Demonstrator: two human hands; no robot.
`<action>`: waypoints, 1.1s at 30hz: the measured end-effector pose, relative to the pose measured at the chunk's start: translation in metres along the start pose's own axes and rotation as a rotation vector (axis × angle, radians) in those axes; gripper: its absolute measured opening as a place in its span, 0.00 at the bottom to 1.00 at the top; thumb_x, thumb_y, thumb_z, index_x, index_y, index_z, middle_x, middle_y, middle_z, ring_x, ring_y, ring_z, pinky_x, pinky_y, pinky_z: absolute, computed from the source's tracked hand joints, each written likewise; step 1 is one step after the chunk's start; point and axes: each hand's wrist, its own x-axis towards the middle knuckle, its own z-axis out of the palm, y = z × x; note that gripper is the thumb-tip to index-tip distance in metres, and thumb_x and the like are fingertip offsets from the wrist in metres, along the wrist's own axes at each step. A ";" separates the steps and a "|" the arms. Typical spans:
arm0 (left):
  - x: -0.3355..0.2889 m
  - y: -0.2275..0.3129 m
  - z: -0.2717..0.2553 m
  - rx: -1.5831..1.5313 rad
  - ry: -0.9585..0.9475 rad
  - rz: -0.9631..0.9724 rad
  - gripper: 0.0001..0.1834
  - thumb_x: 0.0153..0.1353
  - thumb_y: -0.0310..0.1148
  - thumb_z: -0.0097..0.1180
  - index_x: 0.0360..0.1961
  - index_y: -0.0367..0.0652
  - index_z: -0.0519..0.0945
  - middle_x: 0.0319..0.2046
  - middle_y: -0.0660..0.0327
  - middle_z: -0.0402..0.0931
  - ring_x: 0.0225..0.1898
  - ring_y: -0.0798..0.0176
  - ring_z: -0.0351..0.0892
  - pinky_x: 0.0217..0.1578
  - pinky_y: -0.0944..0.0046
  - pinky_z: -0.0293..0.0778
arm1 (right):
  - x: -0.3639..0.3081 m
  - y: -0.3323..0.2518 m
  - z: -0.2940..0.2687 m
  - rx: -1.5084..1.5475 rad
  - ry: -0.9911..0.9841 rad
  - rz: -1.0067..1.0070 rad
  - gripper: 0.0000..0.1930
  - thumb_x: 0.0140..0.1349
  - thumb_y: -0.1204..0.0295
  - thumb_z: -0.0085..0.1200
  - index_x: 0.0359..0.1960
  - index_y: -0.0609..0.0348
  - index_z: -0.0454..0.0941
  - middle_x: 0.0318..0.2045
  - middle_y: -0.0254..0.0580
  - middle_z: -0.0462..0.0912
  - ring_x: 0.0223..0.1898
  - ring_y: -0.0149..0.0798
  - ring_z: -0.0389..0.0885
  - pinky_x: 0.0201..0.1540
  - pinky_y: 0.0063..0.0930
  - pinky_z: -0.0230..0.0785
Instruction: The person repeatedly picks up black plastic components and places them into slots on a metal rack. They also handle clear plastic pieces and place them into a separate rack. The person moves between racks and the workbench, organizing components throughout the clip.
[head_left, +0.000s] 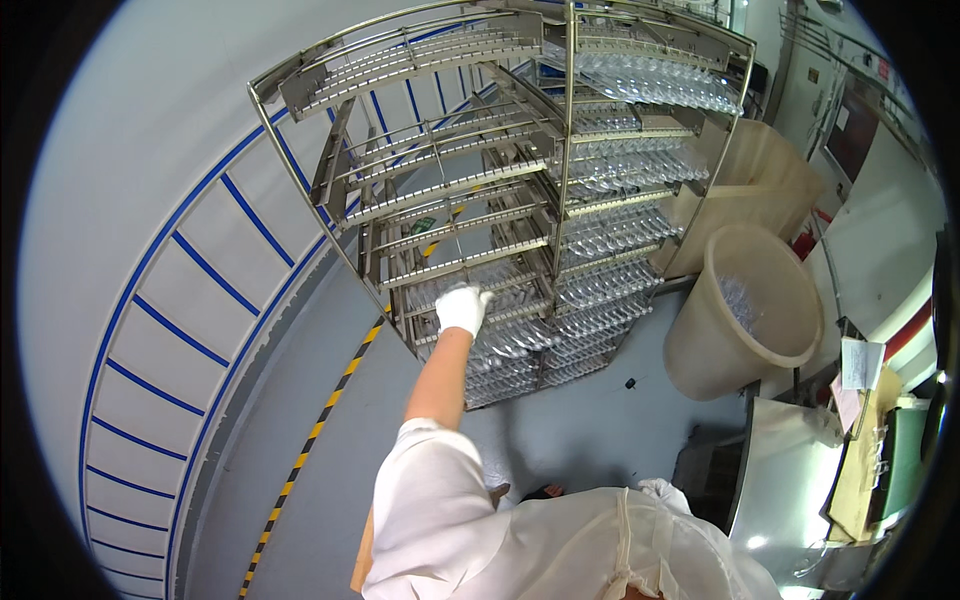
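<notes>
A tall metal rack [558, 232] on several levels stands before me. My left hand [463, 310], in a white glove, reaches to one of its lower left shelves. Its fingers look curled, and what they hold, if anything, is hidden. Clear, shiny pieces [497, 342], rounded and bottle-like, lie in a row just below this hand. More clear pieces [618, 232] fill the rack's right column, while the upper left shelves [450, 180] show bare slotted rails. Close to my body, a white glove [665, 493] on my right hand is partly in view; its fingers cannot be made out.
Right of the rack stands a large beige round bin [690, 345] with clear scraps inside. A beige tub [765, 190] is behind it. At the lower right is a metal table [785, 470]. Yellow-and-black floor tape [318, 425] runs along the left, beside a blue-striped wall [150, 390].
</notes>
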 end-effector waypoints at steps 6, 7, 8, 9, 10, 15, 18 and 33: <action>0.038 0.014 0.009 -1.374 0.605 -0.178 0.16 0.62 0.32 0.59 0.50 0.42 0.80 0.47 0.49 0.81 0.56 0.45 0.77 0.58 0.47 0.74 | 0.015 0.016 0.001 -0.001 0.042 -0.004 0.18 0.70 0.60 0.56 0.55 0.56 0.81 0.44 0.38 0.90 0.44 0.31 0.88 0.50 0.26 0.78; 0.025 0.036 -0.016 -2.170 0.285 -0.194 0.13 0.64 0.34 0.58 0.48 0.42 0.80 0.47 0.49 0.80 0.57 0.45 0.77 0.59 0.46 0.73 | 0.004 0.007 -0.001 0.013 0.063 0.030 0.18 0.70 0.61 0.56 0.55 0.56 0.81 0.42 0.37 0.90 0.43 0.30 0.88 0.48 0.25 0.78; 0.010 0.038 -0.034 -2.473 0.226 -0.139 0.11 0.66 0.37 0.56 0.44 0.42 0.80 0.45 0.50 0.81 0.55 0.44 0.78 0.58 0.44 0.73 | -0.008 -0.007 -0.004 0.017 0.060 0.053 0.18 0.70 0.61 0.56 0.55 0.57 0.81 0.41 0.36 0.90 0.42 0.29 0.87 0.47 0.25 0.78; 0.000 0.040 -0.050 -2.777 0.156 -0.077 0.12 0.69 0.40 0.55 0.40 0.42 0.80 0.44 0.51 0.81 0.54 0.44 0.78 0.58 0.43 0.72 | -0.015 -0.016 -0.006 0.021 0.061 0.075 0.18 0.70 0.61 0.55 0.55 0.57 0.81 0.40 0.36 0.89 0.41 0.28 0.87 0.46 0.25 0.78; -0.002 0.049 -0.062 -2.867 0.251 -0.186 0.16 0.70 0.45 0.53 0.32 0.44 0.77 0.33 0.54 0.79 0.46 0.47 0.79 0.57 0.44 0.72 | -0.016 -0.013 -0.010 0.054 0.028 0.062 0.18 0.71 0.62 0.55 0.56 0.58 0.81 0.39 0.34 0.88 0.38 0.26 0.85 0.43 0.24 0.77; -0.082 0.147 -0.149 -2.811 0.401 -0.368 0.30 0.77 0.48 0.41 0.13 0.57 0.58 0.07 0.71 0.51 0.09 0.70 0.47 0.17 0.64 0.56 | -0.040 0.037 -0.038 0.326 0.207 0.008 0.14 0.74 0.64 0.49 0.50 0.61 0.80 0.37 0.37 0.87 0.37 0.28 0.85 0.42 0.27 0.78; -0.144 0.184 -0.136 -2.844 -0.167 0.187 0.33 0.81 0.46 0.30 0.11 0.58 0.54 0.07 0.73 0.45 0.09 0.72 0.41 0.16 0.70 0.44 | -0.058 0.033 -0.088 -0.162 0.373 0.097 0.21 0.74 0.55 0.45 0.50 0.60 0.81 0.45 0.54 0.86 0.48 0.54 0.85 0.54 0.42 0.76; -0.350 0.527 0.060 -0.520 -0.207 1.744 0.15 0.53 0.42 0.63 0.16 0.53 0.74 0.13 0.63 0.74 0.16 0.57 0.78 0.17 0.53 0.70 | -0.146 0.322 -0.480 -0.094 1.545 0.658 0.14 0.64 0.62 0.53 0.43 0.52 0.87 0.46 0.53 0.87 0.51 0.54 0.83 0.56 0.41 0.75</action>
